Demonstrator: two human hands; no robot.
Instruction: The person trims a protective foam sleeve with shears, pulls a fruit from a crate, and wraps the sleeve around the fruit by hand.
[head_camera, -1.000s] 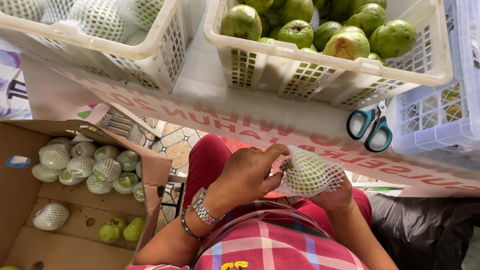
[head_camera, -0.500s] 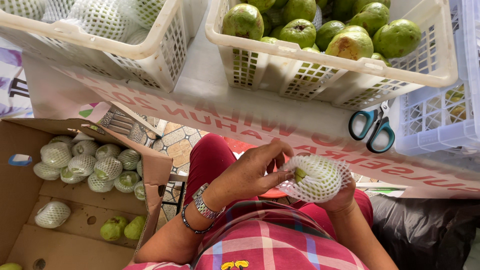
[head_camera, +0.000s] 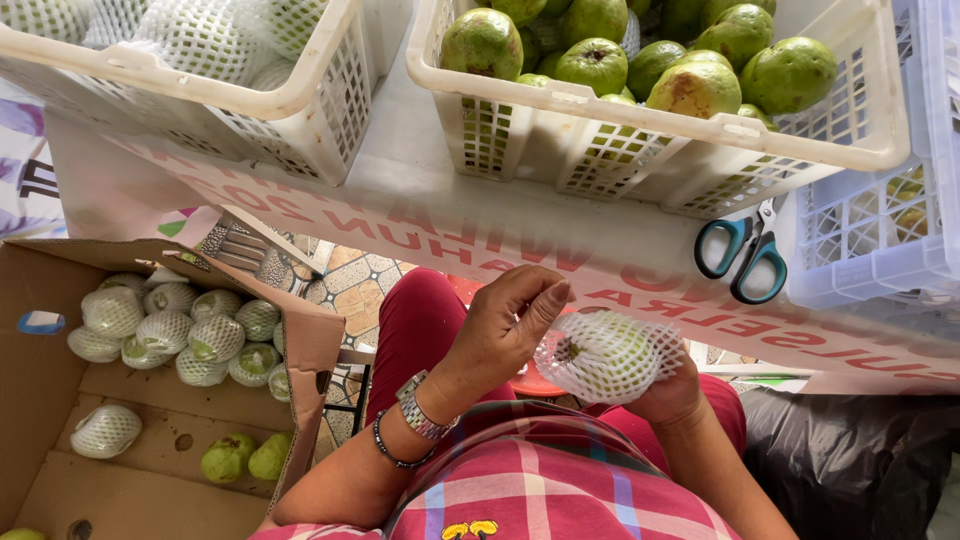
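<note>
**Net nearly over the guava**

Under the banner-covered table (head_camera: 420, 215), the guava (head_camera: 605, 355) sits above the person's lap, cupped from below by the right hand (head_camera: 668, 392). Since a second ago it has turned sideways and the white net covers more of it (open end facing left). Left hand (head_camera: 505, 330), beside the guava, pinches the net's rim. Left of the guava, a box (head_camera: 150, 490) holds netted fruit.

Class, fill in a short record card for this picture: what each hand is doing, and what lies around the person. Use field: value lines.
Left hand: left hand pinches the edge of the foam net
Right hand: right hand cups the netted green fruit from below
Ahead: white basket of bare green fruit; scissors beside it
Left side: cardboard box with netted fruit and two bare ones
</note>
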